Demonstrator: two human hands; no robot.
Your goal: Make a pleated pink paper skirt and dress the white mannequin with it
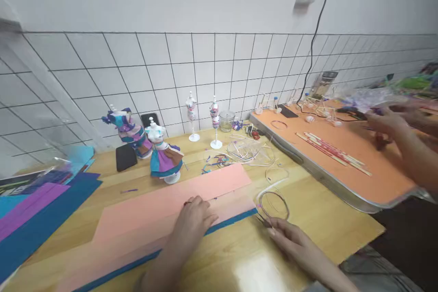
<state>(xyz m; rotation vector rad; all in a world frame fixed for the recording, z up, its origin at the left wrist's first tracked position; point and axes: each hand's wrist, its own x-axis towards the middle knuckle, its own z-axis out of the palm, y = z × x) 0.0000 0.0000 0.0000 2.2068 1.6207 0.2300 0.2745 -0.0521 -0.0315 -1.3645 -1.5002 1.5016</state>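
Observation:
My left hand (194,218) rests on a long pink sheet (137,203), fingers bent onto its surface and thumb apart. Under the sheet's near side, a paler pink layer and a blue strip (232,222) show along the edge. My right hand (294,242) is closed around a small dark tool (263,220) with a pointed tip, beside the sheet's right corner; blur hides its exact kind. Just beyond that tool lies a loop of thin cord (287,210). A small dress form in a blue, purple and brown skirt (166,159) stands behind the sheet.
Two bare dress forms (194,118) on stands, a glass jar (226,122) and tangled cord (251,150) lie at the back. Coloured sheets (51,214) and a black phone (126,158) are leftward. Another person's hand (393,127) reaches over an orange-topped table (386,182) with wooden sticks.

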